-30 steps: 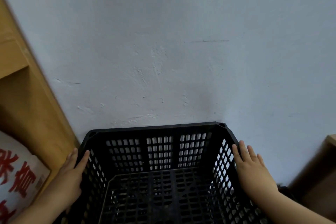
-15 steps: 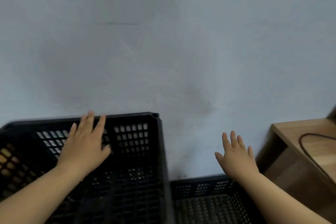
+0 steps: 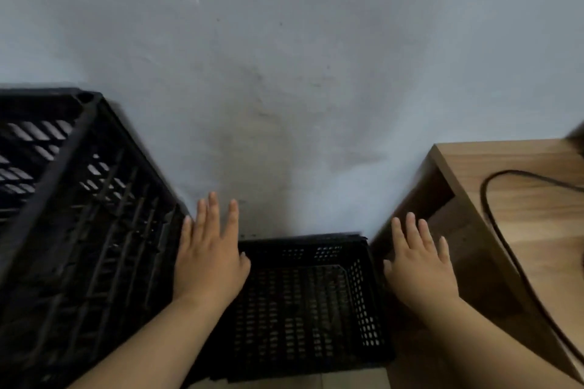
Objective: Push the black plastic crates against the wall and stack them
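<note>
While both hands hover flat with fingers straight and spread, holding nothing, the low black plastic crate (image 3: 303, 319) sits at 6 o'clock with its far rim close against the grey wall (image 3: 284, 73). The left hand (image 3: 208, 265) is over that crate's left rim, just beside the side of a taller black crate (image 3: 79, 215) that fills the 9 o'clock side and also reaches the wall; whether it touches either, I cannot tell. The right hand (image 3: 420, 268) is over the low crate's right edge, next to a wooden bench (image 3: 537, 246) at 3 o'clock that carries a black cable (image 3: 485, 199).
</note>
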